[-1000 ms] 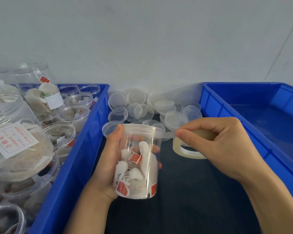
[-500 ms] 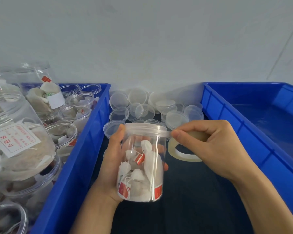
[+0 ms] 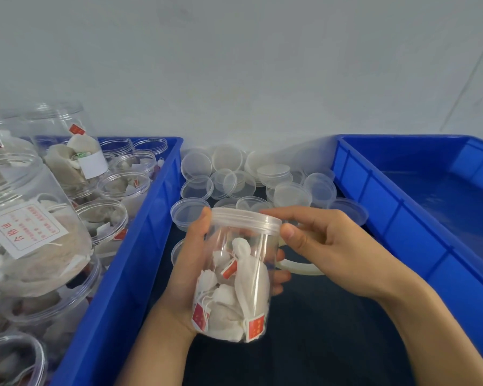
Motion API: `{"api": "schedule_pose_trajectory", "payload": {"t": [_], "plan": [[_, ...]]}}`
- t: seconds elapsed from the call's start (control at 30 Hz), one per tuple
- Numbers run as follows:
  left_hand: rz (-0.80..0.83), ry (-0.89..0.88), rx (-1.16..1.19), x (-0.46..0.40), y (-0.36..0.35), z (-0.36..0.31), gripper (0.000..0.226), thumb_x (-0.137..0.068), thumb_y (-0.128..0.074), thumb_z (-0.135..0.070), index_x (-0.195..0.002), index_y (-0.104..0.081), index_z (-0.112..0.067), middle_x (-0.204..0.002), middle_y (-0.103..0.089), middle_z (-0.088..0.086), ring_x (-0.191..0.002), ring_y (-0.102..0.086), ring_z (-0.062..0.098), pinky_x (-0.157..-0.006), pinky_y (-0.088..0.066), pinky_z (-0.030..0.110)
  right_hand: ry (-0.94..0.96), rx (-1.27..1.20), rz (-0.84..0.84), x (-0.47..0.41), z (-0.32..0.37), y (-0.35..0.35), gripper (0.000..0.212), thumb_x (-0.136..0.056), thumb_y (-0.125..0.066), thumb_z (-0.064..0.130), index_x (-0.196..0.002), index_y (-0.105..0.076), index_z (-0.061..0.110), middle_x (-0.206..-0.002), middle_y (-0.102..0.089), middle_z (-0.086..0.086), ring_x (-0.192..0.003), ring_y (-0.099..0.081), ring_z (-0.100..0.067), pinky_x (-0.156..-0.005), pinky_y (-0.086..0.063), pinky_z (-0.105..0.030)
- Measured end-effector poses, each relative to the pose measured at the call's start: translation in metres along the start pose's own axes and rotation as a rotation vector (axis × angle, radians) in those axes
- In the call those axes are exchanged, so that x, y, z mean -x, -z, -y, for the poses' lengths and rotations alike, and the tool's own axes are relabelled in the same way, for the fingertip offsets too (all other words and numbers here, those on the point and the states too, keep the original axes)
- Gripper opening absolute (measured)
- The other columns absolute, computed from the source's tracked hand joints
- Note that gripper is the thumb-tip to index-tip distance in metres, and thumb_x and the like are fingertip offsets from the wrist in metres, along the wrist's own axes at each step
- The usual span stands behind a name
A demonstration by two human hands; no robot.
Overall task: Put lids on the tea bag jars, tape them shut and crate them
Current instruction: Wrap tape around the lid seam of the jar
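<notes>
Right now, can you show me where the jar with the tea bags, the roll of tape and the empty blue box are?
jar (image 3: pixel 234 277): head view, clear side wall.
roll of tape (image 3: pixel 301 267): head view, lower rim.
empty blue box (image 3: pixel 379 201): head view, left wall.

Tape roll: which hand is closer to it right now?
Right. The right hand is directly over the tape roll, partly hiding it; the left hand grips the jar, which sits between it and the roll.
</notes>
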State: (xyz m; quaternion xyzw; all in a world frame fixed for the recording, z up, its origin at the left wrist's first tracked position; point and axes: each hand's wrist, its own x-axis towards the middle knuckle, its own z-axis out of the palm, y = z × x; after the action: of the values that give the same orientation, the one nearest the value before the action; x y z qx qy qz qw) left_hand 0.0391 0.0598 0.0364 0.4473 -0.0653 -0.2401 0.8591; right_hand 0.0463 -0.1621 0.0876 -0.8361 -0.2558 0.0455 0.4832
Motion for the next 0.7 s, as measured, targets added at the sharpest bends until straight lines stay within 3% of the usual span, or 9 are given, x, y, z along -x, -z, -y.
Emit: {"api": "schedule_pose_trajectory", "payload": {"t": [0.07, 0.1, 0.17, 0.2, 0.27, 0.33, 0.47, 0.57, 0.7], "plan": [[0.035, -0.054, -0.114, -0.001, 0.002, -0.002, 0.08, -0.093, -0.029, -0.082, -0.136, -0.073, -0.03, -0.131, -0.074, -0.002, -0.119, -0.07, 0.015, -0.107, -0.052, 0.034, 0.023, 0.032, -0.041, 0.0, -0.001, -0.002, 0.03, -0.104, -0.054, 0.047, -0.13, -0.068, 0.053, -0.11, -0.078, 0.011, -0.109, -0.072, -0.015, -0.097, -0.059, -0.035], [-0.08, -0.055, -0.169, 0.0, 0.006, 0.0, 0.075, -0.093, -0.033, -0.083, -0.128, -0.077, -0.034, -0.129, -0.076, 0.001, -0.117, -0.073, 0.017, -0.103, -0.057, 0.035, 0.024, 0.051, -0.082, 0.0, -0.002, -0.004, 0.028, -0.103, -0.054, 0.049, -0.125, -0.068, 0.06, -0.108, -0.078, 0.011, -0.105, -0.073, -0.017, -0.096, -0.06, -0.038], [-0.295, -0.098, -0.279, -0.002, 0.007, 0.0, 0.066, -0.092, -0.038, -0.081, -0.115, -0.082, -0.037, -0.123, -0.078, 0.007, -0.113, -0.076, 0.022, -0.089, -0.063, 0.035, 0.001, 0.112, -0.152, 0.001, -0.006, -0.007, 0.025, -0.097, -0.052, 0.062, -0.116, -0.066, 0.071, -0.088, -0.077, 0.013, -0.082, -0.073, -0.009, -0.083, -0.062, -0.042], [-0.356, -0.11, -0.332, -0.001, 0.01, 0.002, 0.063, -0.095, -0.039, -0.077, -0.114, -0.082, -0.036, -0.119, -0.08, 0.007, -0.112, -0.077, 0.024, -0.088, -0.063, 0.036, -0.007, 0.156, -0.185, 0.001, -0.008, -0.009, 0.027, -0.092, -0.051, 0.069, -0.113, -0.067, 0.07, -0.073, -0.072, 0.02, -0.068, -0.067, -0.001, -0.069, -0.059, -0.037], [-0.478, -0.136, -0.404, -0.003, 0.011, 0.004, 0.058, -0.103, -0.042, -0.066, -0.12, -0.081, -0.026, -0.116, -0.081, 0.008, -0.111, -0.077, 0.026, -0.103, -0.057, 0.048, -0.013, 0.264, -0.253, 0.002, -0.008, -0.014, 0.033, -0.088, -0.054, 0.071, -0.116, -0.07, 0.064, -0.058, -0.056, 0.038, -0.058, -0.057, 0.012, -0.059, -0.041, -0.022], [-0.545, -0.2, -0.402, -0.002, 0.007, 0.006, 0.058, -0.107, -0.042, -0.063, -0.129, -0.075, -0.021, -0.119, -0.08, 0.007, -0.115, -0.075, 0.025, -0.114, -0.047, 0.056, -0.028, 0.348, -0.295, 0.001, -0.004, -0.022, 0.034, -0.088, -0.056, 0.066, -0.118, -0.07, 0.062, -0.058, -0.053, 0.044, -0.06, -0.056, 0.015, -0.061, -0.042, -0.021], [-0.514, -0.34, -0.402, -0.004, -0.005, 0.015, 0.105, -0.06, -0.059, -0.102, -0.142, -0.05, -0.039, -0.129, -0.074, -0.006, -0.12, -0.072, 0.02, -0.104, -0.055, 0.048, -0.038, 0.414, -0.361, -0.006, 0.004, -0.029, 0.033, -0.088, -0.055, 0.065, -0.118, -0.069, 0.064, -0.053, -0.051, 0.041, -0.06, -0.057, 0.009, -0.057, -0.038, -0.022], [-0.588, -0.417, -0.534, -0.006, -0.013, 0.019, 0.091, -0.056, -0.08, -0.085, -0.125, -0.043, -0.039, -0.114, -0.074, -0.015, -0.106, -0.076, 0.014, -0.092, -0.062, 0.042, -0.044, 0.393, -0.395, -0.007, 0.008, -0.028, 0.032, -0.088, -0.054, 0.066, -0.116, -0.068, 0.064, -0.057, -0.059, 0.036, -0.059, -0.059, 0.005, -0.058, -0.038, -0.023], [-0.677, -0.461, -0.521, -0.01, -0.016, 0.016, 0.075, -0.058, -0.088, -0.065, -0.118, -0.059, -0.029, -0.106, -0.079, -0.006, -0.096, -0.08, 0.021, -0.092, -0.062, 0.057, -0.08, 0.358, -0.409, -0.008, 0.001, -0.028, 0.027, -0.088, -0.057, 0.069, -0.109, -0.064, 0.053, -0.059, -0.063, 0.023, -0.056, -0.058, 0.0, -0.058, -0.045, -0.031]]}}
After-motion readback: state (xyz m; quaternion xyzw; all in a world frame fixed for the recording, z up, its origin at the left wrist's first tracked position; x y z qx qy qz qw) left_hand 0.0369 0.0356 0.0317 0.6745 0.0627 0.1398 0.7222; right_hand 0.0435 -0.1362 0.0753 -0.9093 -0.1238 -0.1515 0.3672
